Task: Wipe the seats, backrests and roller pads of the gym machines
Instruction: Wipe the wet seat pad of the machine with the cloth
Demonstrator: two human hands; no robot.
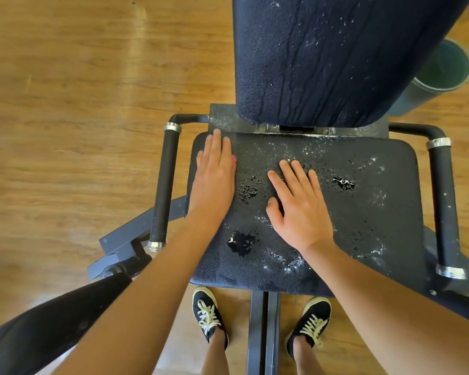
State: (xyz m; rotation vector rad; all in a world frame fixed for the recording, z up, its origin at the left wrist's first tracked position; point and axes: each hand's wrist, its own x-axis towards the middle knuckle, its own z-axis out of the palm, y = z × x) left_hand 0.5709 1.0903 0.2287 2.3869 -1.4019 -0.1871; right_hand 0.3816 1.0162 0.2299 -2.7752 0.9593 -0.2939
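A dark padded seat of a gym machine lies below me, wet with droplets and small puddles. Its dark backrest rises behind it, streaked with runs of liquid. My left hand lies flat on the seat's far left part, pressing on a pink cloth of which only a small edge shows beside the fingers. My right hand rests flat on the middle of the seat with fingers spread and nothing in it. A black roller pad lies at the lower left.
Black handle bars flank the seat, one on the left and one on the right. A green bucket stands on the wooden floor behind the backrest at right. My two feet in dark shoes stand either side of the frame's centre beam.
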